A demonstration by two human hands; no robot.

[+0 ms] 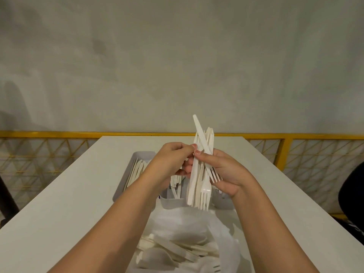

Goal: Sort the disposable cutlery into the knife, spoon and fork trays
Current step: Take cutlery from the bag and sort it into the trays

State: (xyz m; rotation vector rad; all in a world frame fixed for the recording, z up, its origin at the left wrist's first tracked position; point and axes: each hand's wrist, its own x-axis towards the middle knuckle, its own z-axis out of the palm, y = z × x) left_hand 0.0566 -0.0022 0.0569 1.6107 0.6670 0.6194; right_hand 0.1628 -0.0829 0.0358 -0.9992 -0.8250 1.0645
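Fingertips [194, 146] of my left hand [171, 160] pinch one long knife [192, 180] at the edge of the bundle [205, 184], which my right hand [228, 172] clasps upright, fork tines down, above the grey trays [141, 154]. I'd loosen the right grip slightly and draw the knife straight out along its length so no neighbours snag, then lay it in the leftmost tray, where what look like knives lie. More cutlery sits in the bag [226, 243] nearest me

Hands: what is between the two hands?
A bunch of white plastic forks and knives stands between the left hand and the right hand; both hold it. The head view shows this.
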